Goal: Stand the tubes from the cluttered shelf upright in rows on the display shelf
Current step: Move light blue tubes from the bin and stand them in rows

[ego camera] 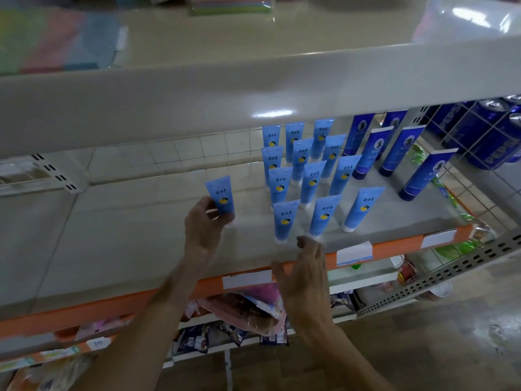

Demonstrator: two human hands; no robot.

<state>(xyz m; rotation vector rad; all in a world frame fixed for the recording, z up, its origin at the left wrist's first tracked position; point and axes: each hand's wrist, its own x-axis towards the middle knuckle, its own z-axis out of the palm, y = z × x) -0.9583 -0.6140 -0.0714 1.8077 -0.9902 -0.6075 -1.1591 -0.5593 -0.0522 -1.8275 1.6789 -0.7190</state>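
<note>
The light-blue tube (221, 197) pinched by the left hand (203, 224) is best stood cap-down at nine o'clock of the front row (284, 221), the right hand (307, 266) spread empty.

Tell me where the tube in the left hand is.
Head view, left of centre: the left hand holds the tube upright over the display shelf, left of the front row.

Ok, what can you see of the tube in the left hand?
The light blue tube looks like soft plastic, with dark characters and a yellow-and-dark emblem. Its flat crimped end points up, white cap down, nearly upright. The left hand pinches its lower part, left of the rows on the display shelf. Whether the cap touches the shelf is unclear.
</note>
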